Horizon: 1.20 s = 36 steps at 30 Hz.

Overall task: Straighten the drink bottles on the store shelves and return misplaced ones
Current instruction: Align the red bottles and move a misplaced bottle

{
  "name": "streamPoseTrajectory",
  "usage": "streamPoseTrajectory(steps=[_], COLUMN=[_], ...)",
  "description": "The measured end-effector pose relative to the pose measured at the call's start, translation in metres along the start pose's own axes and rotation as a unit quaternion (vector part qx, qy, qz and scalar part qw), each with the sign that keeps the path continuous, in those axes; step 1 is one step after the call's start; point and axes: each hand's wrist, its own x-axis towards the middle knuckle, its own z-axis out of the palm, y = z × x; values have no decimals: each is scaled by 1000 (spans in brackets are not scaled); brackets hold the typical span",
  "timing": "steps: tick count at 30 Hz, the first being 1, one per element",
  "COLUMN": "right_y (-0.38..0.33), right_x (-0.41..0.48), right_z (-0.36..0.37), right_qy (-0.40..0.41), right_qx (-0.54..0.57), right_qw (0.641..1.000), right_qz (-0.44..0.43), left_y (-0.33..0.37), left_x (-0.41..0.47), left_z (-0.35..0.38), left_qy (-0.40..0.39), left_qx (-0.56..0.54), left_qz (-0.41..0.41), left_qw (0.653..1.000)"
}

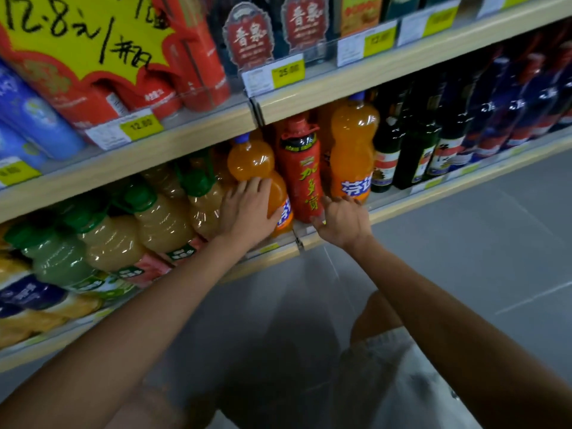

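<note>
My left hand [247, 209] is wrapped over the waist of an orange plastic soda bottle with a blue cap [251, 161]. The fingers curve round its narrow middle and the thumb lies beside its blue-and-white label. This bottle stands on the pale wooden lower shelf [433, 193], its cap at twelve o'clock of my hand. Touching it at three o'clock is a tall red plastic bottle with yellow characters [299, 168]. At three o'clock of that stands a second orange soda bottle [353, 150], also blue-capped, its label facing me.

My right hand [343, 221] sits at the foot of the red bottle, at its five o'clock. The thumb touches the bottle's base, and the fingers reach in toward the bottom of the second orange soda bottle. I cannot tell whether this hand grips anything or lies loose, since its back faces me.

At nine o'clock of my left hand are pale yellow juice jugs with green handled caps [161, 224], packed in rows. At three o'clock of the second orange soda bottle stand dark green glass bottles [414, 150], then blue bottles [507, 113] further along. On the upper shelf [340, 85], at twelve o'clock, are red cartons [198, 66], a yellow handwritten price sign [71, 35] and yellow price tags [288, 72]. Grey floor tiles [495, 258] lie at four o'clock.
</note>
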Motion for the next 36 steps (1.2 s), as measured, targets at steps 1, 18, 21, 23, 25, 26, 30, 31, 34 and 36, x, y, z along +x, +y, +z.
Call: streamPoseTrajectory(steps=[1, 18, 21, 23, 25, 26, 30, 31, 34, 36], right_y=[4, 30, 23, 18, 13, 10, 5, 4, 1, -1], right_x=[2, 28, 44, 54, 65, 70, 84, 84, 82, 80], right_z=[-2, 27, 39, 45, 51, 53, 61, 63, 68, 68], right_qy=[9, 23, 13, 11, 11, 14, 53, 66, 106, 116], right_qx=[5, 136, 196, 231, 265, 293, 428, 449, 477, 485], right_qw=[1000, 986, 976, 968, 960, 953, 900, 889, 871, 865], right_qz=[2, 93, 95, 99, 87, 77, 62, 59, 54, 54], left_y=[8, 51, 44, 39, 33, 30, 19, 17, 14, 15], left_x=[9, 87, 81, 77, 72, 70, 63, 62, 56, 47], left_z=[-3, 5, -6, -14, -19, -20, -22, -20, -12, -4], left_qy=[22, 43, 28, 18, 17, 20, 19, 13, 14, 54], left_qx=[9, -50, -96, -121, -155, -178, -253, -264, -285, -287], left_qz=[21, 75, 79, 85, 94, 100, 112, 113, 109, 96], left_qw=[999, 995, 992, 989, 983, 979, 961, 958, 952, 952])
